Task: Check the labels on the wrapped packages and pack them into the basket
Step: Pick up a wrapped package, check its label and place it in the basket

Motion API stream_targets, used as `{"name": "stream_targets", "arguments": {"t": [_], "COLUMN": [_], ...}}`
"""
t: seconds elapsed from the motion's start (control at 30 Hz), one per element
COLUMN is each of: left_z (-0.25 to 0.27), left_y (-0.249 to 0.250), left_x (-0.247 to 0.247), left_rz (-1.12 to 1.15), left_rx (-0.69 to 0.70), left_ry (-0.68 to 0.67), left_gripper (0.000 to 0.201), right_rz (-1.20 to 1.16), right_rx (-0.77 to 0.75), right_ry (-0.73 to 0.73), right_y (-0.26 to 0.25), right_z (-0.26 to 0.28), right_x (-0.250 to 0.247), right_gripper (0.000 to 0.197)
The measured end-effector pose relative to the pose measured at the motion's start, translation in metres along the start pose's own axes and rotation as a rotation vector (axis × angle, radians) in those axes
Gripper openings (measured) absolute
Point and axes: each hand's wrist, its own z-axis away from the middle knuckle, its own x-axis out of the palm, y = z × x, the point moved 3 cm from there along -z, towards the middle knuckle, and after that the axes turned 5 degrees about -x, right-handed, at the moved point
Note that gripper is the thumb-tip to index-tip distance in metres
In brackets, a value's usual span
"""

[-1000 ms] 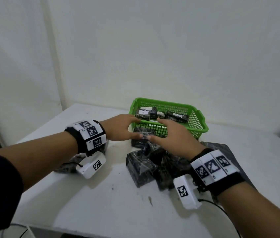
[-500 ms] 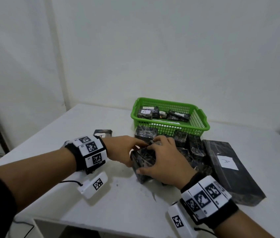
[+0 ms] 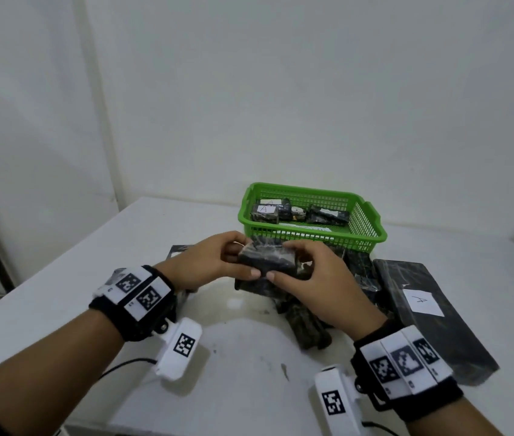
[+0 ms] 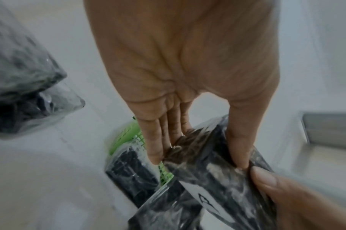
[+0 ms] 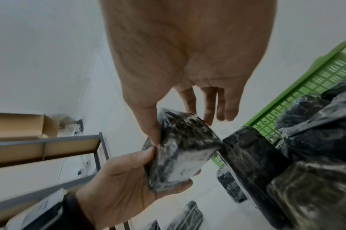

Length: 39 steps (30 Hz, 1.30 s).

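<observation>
Hands met over one small wrapped package: the left hand pinched its left end, the right hand its right end, so its long axis ran across between them, lifted clear of the table. Straight beyond both sets of knuckles sat the green basket, several packages already inside, with nothing between but its near rim. Under and right of the right hand lay the unpacked heap and a long flat package labelled A.
</observation>
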Motion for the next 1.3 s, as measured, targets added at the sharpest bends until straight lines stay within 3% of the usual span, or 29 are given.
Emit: {"name": "stream_targets", "arguments": {"t": [0.13,0.23,0.33,0.5,0.63,0.77,0.87,1.0,1.17,1.3], "left_z": [-0.003,-0.011,-0.018,-0.03,-0.038,-0.044,-0.049,-0.052,-0.051,-0.052], "left_y": [0.006,0.003,0.004,0.009,0.013,0.019,0.018,0.011,0.005,0.002], "left_x": [0.005,0.012,0.017,0.022,0.027,0.025,0.028,0.033,0.038,0.036], "left_rz": [0.173,0.325,0.339,0.369,0.431,0.465,0.509,0.457,0.46,0.471], "left_rx": [0.087,0.137,0.16,0.185,0.175,0.189,0.173,0.175,0.174,0.165], "left_ry": [0.078,0.105,0.131,0.169,0.185,0.237,0.204,0.233,0.193,0.262], "left_gripper": [0.049,0.06,0.059,0.058,0.06,0.052,0.046,0.05,0.05,0.045], "right_rz": [-0.36,-0.515,-0.611,-0.652,-0.697,-0.798,-0.853,-0.834,-0.797,-0.84], "right_rx": [0.05,0.058,0.064,0.055,0.052,0.052,0.049,0.067,0.071,0.061], "right_ry": [0.085,0.155,0.174,0.154,0.158,0.121,0.138,0.133,0.197,0.153], "right_y": [0.018,0.024,0.033,0.037,0.039,0.044,0.05,0.059,0.065,0.064], "right_z": [-0.012,-0.019,-0.027,-0.042,-0.051,-0.057,-0.058,-0.058,-0.058,-0.055], "right_x": [0.006,0.004,0.001,-0.007,-0.015,-0.014,-0.015,-0.013,-0.012,-0.007], "right_gripper": [0.071,0.056,0.049,0.057,0.037,0.056,0.052,0.061,0.047,0.06]}}
